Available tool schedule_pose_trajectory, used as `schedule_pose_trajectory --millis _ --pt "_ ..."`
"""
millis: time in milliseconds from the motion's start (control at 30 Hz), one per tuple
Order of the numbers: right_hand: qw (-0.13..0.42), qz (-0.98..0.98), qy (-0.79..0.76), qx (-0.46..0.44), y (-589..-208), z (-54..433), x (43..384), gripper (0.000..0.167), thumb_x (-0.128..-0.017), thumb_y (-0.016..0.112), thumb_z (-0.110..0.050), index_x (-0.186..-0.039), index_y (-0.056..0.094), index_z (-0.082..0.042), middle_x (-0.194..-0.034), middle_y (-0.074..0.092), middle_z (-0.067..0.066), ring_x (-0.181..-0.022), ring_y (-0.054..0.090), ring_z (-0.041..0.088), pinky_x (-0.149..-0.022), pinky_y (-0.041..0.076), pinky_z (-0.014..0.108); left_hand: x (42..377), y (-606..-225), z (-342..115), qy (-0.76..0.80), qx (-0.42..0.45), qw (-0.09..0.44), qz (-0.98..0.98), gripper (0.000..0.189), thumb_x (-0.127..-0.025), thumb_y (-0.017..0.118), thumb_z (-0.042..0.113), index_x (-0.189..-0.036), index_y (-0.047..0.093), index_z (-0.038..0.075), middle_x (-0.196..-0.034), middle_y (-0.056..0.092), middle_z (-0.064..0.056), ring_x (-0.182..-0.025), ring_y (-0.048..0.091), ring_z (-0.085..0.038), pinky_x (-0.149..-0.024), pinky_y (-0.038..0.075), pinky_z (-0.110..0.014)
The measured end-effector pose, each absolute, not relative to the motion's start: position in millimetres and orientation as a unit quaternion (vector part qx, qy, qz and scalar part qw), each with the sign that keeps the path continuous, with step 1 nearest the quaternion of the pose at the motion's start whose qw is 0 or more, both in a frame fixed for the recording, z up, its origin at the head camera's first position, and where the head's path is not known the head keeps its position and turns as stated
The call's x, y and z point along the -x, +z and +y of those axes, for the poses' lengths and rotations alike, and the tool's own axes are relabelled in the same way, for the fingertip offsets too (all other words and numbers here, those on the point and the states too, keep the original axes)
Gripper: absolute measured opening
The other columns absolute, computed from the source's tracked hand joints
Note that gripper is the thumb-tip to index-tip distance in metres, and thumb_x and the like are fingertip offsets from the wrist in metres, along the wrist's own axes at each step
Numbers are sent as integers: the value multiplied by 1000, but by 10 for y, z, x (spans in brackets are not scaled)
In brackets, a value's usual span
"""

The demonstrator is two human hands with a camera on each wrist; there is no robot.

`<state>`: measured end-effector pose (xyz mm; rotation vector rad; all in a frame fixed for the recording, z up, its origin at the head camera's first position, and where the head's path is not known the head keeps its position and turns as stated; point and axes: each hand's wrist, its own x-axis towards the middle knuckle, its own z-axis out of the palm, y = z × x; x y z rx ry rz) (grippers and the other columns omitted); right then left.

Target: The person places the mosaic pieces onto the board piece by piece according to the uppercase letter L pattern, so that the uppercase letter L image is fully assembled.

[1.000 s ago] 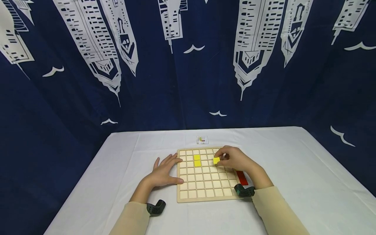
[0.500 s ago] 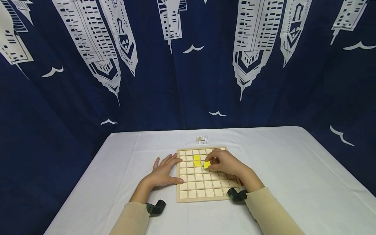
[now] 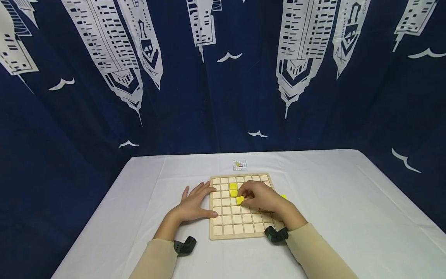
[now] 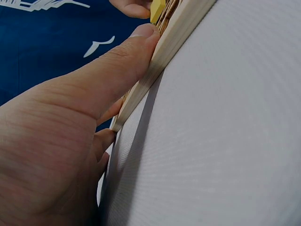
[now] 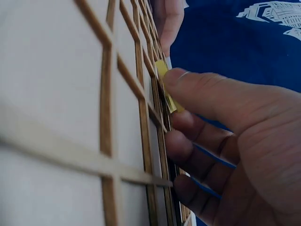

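A wooden grid board [image 3: 227,231] lies on the white table. My left hand [image 3: 191,207] rests at its left edge, fingers spread and thumb [image 4: 127,54] on the frame. Between thumb and fingertips, my right hand [image 3: 262,197] pinches a yellow square tile [image 3: 240,200], slightly tilted, close over the grid. In the right wrist view the tile [image 5: 165,84] shows edge-on at the thumb tip, near the wooden ridges. Two yellow tiles [image 3: 233,189] sit in neighbouring cells, one behind the other, just beyond the held tile and to its left.
Behind the board lies a small card [image 3: 239,165] printed with a coloured grid pattern. Part of a yellow piece [image 3: 283,196] shows beyond my right wrist, right of the board. A dark blue curtain [image 3: 216,128] with white building prints hangs behind the table.
My right hand has carried the yellow tile leftward and slightly nearer across the board. Its arm now covers the red piece at the right, and a yellow piece shows there. My left hand stays put.
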<state>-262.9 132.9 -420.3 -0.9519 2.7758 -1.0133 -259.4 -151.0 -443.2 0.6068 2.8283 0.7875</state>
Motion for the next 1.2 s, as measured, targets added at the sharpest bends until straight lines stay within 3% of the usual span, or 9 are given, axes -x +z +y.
schedule_pose_trajectory --millis 667,1200 --pt "14 889 -344 303 -4270 1284 2645 15 -83 79 -11 -97 74 -14 -85 63 -7 -74 51 6 -68 46 20 2586 -4428 -1512 268 -203 72 939 86 -74 81 56 -147 47 24 -168 21 -4 -157 13 -31 -122 -9 -66" --pt "-7 887 -337 315 -4272 1226 2611 14 -89 73 -9 -102 77 -14 -100 71 -2 -88 59 11 -80 51 23 2594 -4425 -1511 263 -204 72 940 86 -74 81 56 -147 47 24 -168 21 -3 -157 13 -30 -122 -9 -66"
